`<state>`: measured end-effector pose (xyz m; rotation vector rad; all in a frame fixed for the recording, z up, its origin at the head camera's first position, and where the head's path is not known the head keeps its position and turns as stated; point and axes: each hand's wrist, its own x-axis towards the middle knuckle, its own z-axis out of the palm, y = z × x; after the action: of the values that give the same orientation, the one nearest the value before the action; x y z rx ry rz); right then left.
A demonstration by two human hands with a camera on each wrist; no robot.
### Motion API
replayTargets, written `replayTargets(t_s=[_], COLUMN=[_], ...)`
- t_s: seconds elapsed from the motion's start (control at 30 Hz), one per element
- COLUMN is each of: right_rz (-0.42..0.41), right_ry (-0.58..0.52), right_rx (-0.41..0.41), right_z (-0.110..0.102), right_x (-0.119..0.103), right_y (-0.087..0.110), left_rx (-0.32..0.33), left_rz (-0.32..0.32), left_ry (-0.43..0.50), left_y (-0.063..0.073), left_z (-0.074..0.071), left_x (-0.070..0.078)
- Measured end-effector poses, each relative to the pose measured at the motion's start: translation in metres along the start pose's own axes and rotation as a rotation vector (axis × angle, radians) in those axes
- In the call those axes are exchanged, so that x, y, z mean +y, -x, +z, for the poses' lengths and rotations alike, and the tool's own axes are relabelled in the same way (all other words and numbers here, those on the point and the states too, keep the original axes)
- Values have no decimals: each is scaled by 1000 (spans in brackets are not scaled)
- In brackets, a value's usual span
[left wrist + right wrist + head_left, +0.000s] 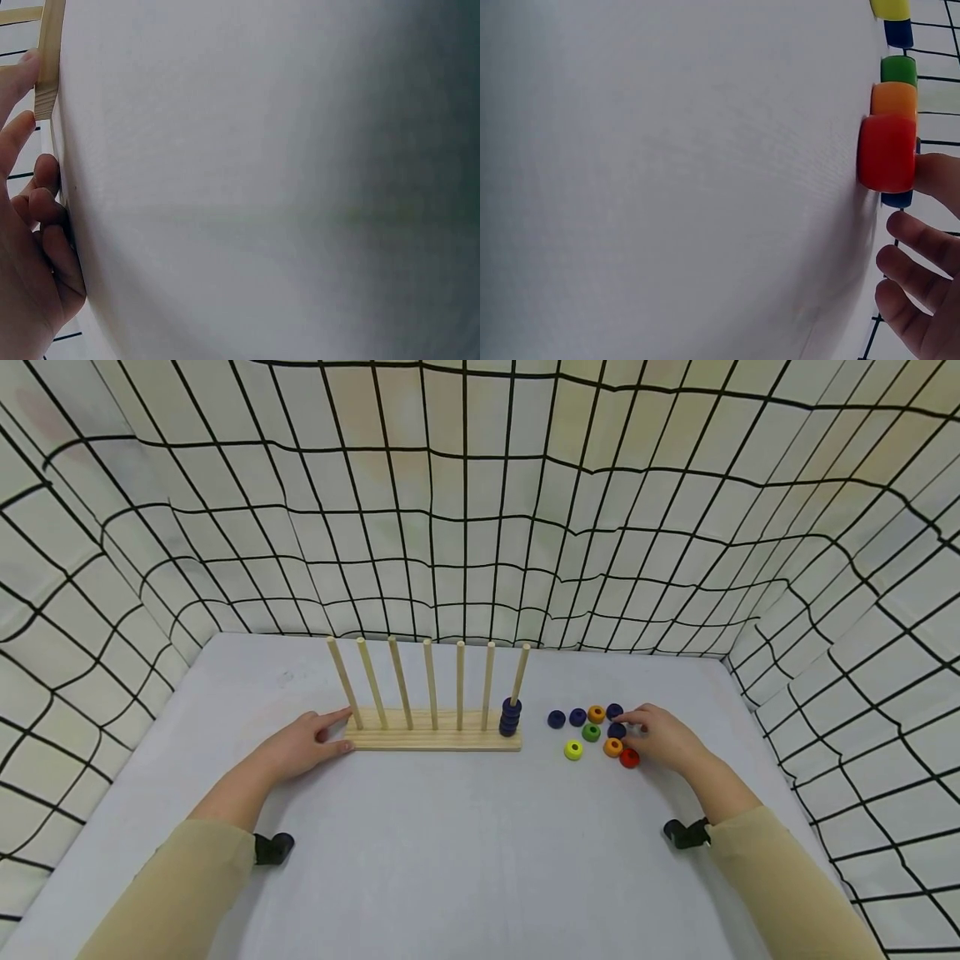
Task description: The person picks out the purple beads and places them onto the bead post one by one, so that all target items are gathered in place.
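Observation:
A wooden peg stand (435, 741) with several upright rods stands on the table, and dark blue beads (510, 718) are stacked on its rightmost rod. My left hand (296, 746) pinches the stand's left end between thumb and index finger; the left wrist view shows both at the base's end (46, 101), the other fingers curled below. To the right, my right hand (660, 739) has its thumb and index finger around a dark blue bead (617, 732). A red bead (887, 154) mostly hides that bead in the right wrist view, where the remaining fingers are spread apart.
Loose beads lie between the stand and my right hand: orange (612, 747), another orange (596, 714), green (591, 732), yellow (573, 750) and several dark blue (557, 719). Black netting (465, 560) surrounds the white table (465, 860) at the back and sides.

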<state>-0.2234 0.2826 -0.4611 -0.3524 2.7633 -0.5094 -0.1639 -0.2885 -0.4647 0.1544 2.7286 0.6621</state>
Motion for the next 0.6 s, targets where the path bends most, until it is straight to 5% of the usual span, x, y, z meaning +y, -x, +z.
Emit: replayTargets(t_s=[0.6], right_rz=[-8], right_ry=[-16], right_rx=[63], right_z=[-6], right_x=[4], right_y=[5], left_rx=[-5], left_rz=[2], left_ry=[7], left_y=[0], left_z=[-1], left_x=[1])
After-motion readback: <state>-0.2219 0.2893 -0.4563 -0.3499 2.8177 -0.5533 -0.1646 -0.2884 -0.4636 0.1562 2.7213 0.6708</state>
